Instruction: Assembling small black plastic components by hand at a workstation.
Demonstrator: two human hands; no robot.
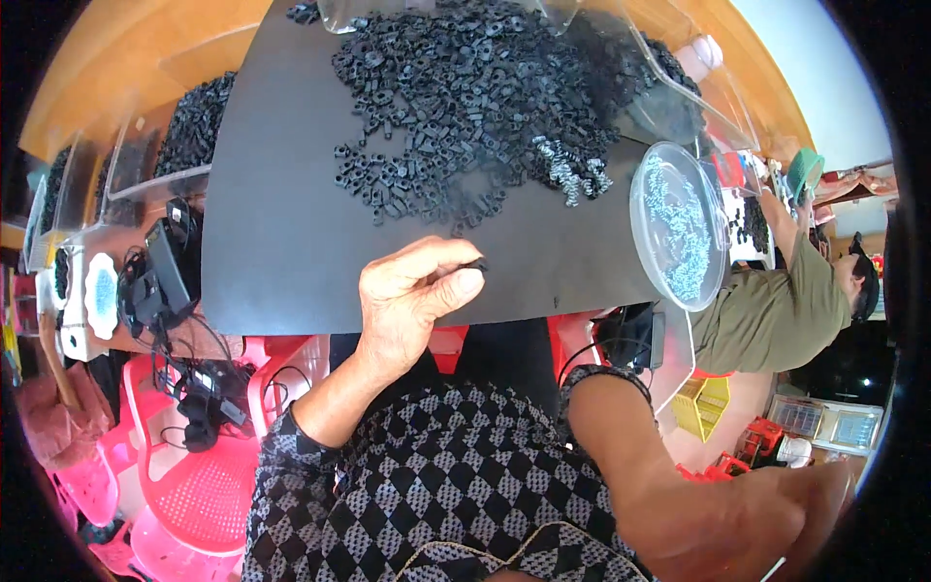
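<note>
My left hand (412, 296) is closed in a pinch over the near edge of the dark table (276, 213). Between its thumb and forefinger sits a small black plastic part (475, 264), mostly covered by the fingertips. Beyond that hand spreads a heap of small black plastic parts (475, 97). Small silvery metal pieces (562, 165) lie in a cluster at the heap's right side. My right hand (737, 524) is off the table at the lower right, close to the camera and blurred; its fingers cannot be made out. A thin white sliver (773, 569) shows beside it.
A round clear dish (640, 228) with many tiny bluish-silver pieces stands at the table's right edge. Clear bins (160, 184) of black parts line the left. A pink chair (204, 495) with cables stands lower left. Another person (776, 310) works at the right.
</note>
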